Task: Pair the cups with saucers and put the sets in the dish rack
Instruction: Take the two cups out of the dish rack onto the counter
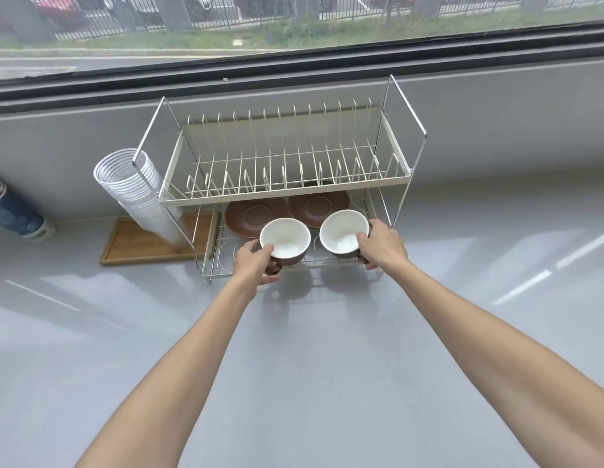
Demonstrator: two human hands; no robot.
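Both arms reach out together here, one cup apiece. The left hand [256, 261] grips the left cup [285, 238] with the thumb hooked over its near rim and fingers under by the brown handle. The right hand [381, 243] grips the right cup [344, 235] the same way, thumb on the rim, fingers wrapped round the outer side. Both cups are upright, white insides showing, brown outside.

They sit at the front edge of the dish rack [407, 170], level with its lower tier — whether they rest on the wire or hang just above it, I cannot tell. Behind them on that tier lie two brown saucers, the left saucer [246, 216] and the right saucer [319, 202], flat and side by side, each roughly in line with a cup. That looks like the point of the rim grip: it keeps the hands low enough to slide in under the upper plate tier [283, 163], which stands empty.

By my reading the pairing is not yet done — each cup is in front of its saucer, not on it. The tight gap under the upper tier is the hazard; a knuckle or rim could catch.

Off to the left, a stack of paper cups [138, 194] leans over a wooden tray [124, 244] on the grey desk [327, 349], clear of the action.
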